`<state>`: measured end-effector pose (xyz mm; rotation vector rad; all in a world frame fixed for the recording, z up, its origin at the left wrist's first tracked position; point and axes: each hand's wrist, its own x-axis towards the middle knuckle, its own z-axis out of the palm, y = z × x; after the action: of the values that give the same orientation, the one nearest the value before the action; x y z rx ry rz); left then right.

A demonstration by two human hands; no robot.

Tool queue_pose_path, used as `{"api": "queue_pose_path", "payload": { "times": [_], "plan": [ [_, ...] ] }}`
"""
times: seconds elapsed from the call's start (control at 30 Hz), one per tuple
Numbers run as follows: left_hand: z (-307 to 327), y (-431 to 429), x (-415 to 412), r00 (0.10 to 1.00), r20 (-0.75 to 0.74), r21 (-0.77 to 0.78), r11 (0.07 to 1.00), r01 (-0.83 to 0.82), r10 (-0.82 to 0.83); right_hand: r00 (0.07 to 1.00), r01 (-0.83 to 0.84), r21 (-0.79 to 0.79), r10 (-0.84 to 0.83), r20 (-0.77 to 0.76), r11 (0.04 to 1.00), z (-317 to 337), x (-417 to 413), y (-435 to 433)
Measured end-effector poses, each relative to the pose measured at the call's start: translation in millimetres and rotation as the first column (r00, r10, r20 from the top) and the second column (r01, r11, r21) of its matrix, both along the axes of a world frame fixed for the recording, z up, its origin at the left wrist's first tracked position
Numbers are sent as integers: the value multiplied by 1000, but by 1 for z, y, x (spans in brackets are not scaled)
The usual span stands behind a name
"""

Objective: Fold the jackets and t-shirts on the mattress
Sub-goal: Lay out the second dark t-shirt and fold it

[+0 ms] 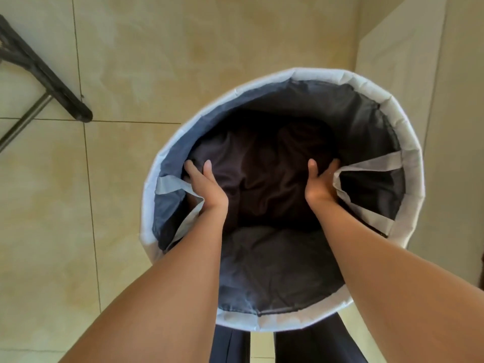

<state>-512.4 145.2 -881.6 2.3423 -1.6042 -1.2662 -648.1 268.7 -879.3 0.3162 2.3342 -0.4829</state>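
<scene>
A round laundry basket [408, 142] with a pale grey rim and a dark blue lining stands on the floor below me. Dark clothing [262, 174] lies bundled inside it. Both arms reach down into the basket. My left hand [207, 184] grips the left side of the dark bundle, thumb on top and fingers tucked under the cloth. My right hand [319, 182] grips the right side of the same bundle in the same way. Two pale handle loops [366, 166] hang inward beside the hands. No mattress is in view.
Beige floor tiles [131, 179] surround the basket. A dark bar with a metal tube [47, 74], part of some stand, lies at the upper left. A pale wall or door [419, 48] rises at the right. My dark trouser legs [230, 347] show beneath the basket.
</scene>
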Motion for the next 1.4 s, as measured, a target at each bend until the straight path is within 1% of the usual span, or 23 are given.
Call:
{"api": "queue_pose_path", "payload": {
  "times": [0.03,0.1,0.13,0.17,0.23,0.27,0.3,0.33,0.37,0.4,0.43,0.5,0.57,0.67,0.77,0.87,0.97,1.03,1.13,1.23,1.3,1.33,1.4],
  "plan": [
    [-4,2,0,997,53,-21,998,63,-62,997,-47,50,50,-62,998,4,0,-4],
    [-6,7,0,974,158,-83,981,176,-162,994,-54,45,58,-94,998,12,7,-10],
    [-2,13,0,936,261,-193,938,289,-235,994,-50,42,53,-93,998,18,14,-11],
    [3,21,0,879,362,-290,859,422,-310,991,-83,44,87,-104,996,27,22,-13],
    [15,33,-3,731,467,-383,632,674,-497,926,-312,86,323,-193,946,37,42,-6],
    [19,38,-6,629,480,-378,502,778,-612,838,-476,100,485,-251,874,41,52,-4],
    [21,38,-7,499,488,-326,381,865,-716,707,-649,130,657,-260,750,44,58,-4],
    [22,33,-9,361,495,-231,281,932,-790,562,-781,159,790,-244,604,42,59,-6],
    [18,25,-8,235,476,-90,219,971,-848,456,-857,179,873,-176,483,38,53,-8],
    [11,15,-5,150,453,36,186,982,-879,394,-893,199,915,-86,403,28,44,-9],
    [4,3,1,110,441,147,192,970,-891,378,-904,219,926,8,367,18,31,-8],
    [-9,-14,10,110,426,292,251,923,-898,422,-890,244,899,121,385,-5,6,-4],
    [-23,-15,16,85,427,320,238,917,-900,453,-882,233,872,184,409,-22,-5,-1],
    [-44,-16,24,48,449,306,204,930,-892,446,-888,215,874,190,407,-42,-6,0],
    [-59,-22,23,32,466,339,212,917,-884,429,-900,182,879,211,396,-54,-11,1],
    [-70,-24,18,44,443,370,227,901,-896,418,-905,197,877,239,377,-63,-12,-3],
    [-68,-24,16,98,384,375,252,892,-918,414,-907,184,886,211,379,-59,-10,-1],
    [-50,-24,12,163,320,378,283,881,-933,401,-914,146,898,179,379,-44,-7,5],
    [-10,-15,1,377,238,376,443,814,-895,497,-868,83,859,127,490,-9,2,13],
    [42,-5,-8,625,47,397,589,704,-779,637,-770,-44,767,-70,636,51,10,0],
    [78,-2,-16,790,-168,458,663,592,-590,766,-643,-191,625,-151,742,94,15,-22],
    [107,-5,-18,850,-264,497,691,524,-455,801,-599,-260,571,-181,758,124,17,-36],
    [158,-8,-24,892,-382,562,705,432,-242,832,-555,-327,519,-197,765,175,20,-61]
  ]
}}
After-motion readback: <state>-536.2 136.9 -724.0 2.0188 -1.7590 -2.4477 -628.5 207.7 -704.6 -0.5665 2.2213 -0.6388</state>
